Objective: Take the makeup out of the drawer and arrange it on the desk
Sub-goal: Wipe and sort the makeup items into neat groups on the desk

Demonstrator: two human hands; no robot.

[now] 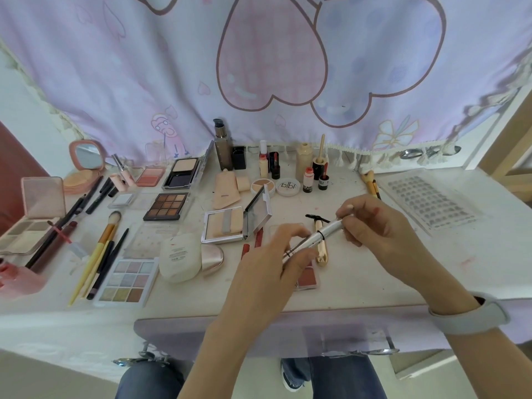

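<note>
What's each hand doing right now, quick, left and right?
Left hand: closed, pinching the lower end of the silver tube.
Right hand: closed, gripping the upper end of the same silver tube.

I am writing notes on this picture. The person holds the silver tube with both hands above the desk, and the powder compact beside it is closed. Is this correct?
Not quite. In the head view both hands, left hand and right hand, do hold the silver tube above the desk, but the powder compact is open, its lid raised.
</note>
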